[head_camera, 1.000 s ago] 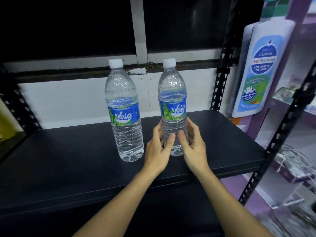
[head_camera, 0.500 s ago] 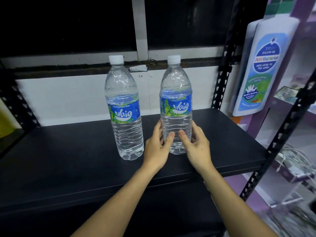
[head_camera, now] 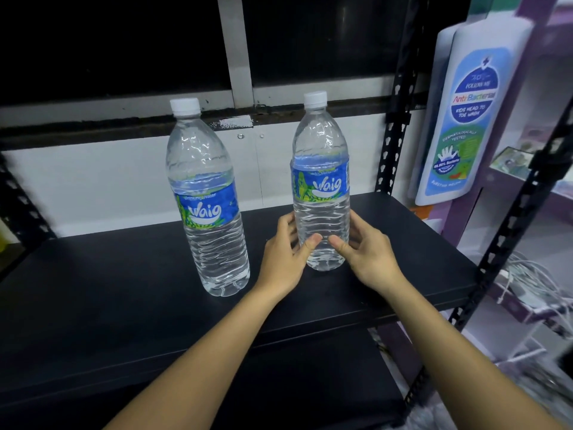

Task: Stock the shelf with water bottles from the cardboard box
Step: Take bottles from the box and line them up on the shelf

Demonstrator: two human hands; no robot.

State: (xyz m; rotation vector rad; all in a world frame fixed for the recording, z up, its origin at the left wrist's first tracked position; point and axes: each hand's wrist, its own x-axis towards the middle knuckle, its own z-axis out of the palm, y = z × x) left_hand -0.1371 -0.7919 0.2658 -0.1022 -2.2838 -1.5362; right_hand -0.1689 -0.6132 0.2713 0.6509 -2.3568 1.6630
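Two clear water bottles with white caps and blue "Waig" labels stand upright on a black shelf. The left bottle stands alone, nearer the front. The right bottle stands further back, a hand's width away. My left hand and my right hand cup its lower part from either side, thumbs on its front and fingers curled round behind. The cardboard box is out of view.
Black perforated rack uprights rise at the back right and front right. A large white bottle-shaped sign hangs beyond the shelf's right end. White cables lie lower right. A white wall panel closes the shelf's back.
The right bottle has shifted to the right between my hands, so the gap to the left bottle is wider. The left bottle has not moved.
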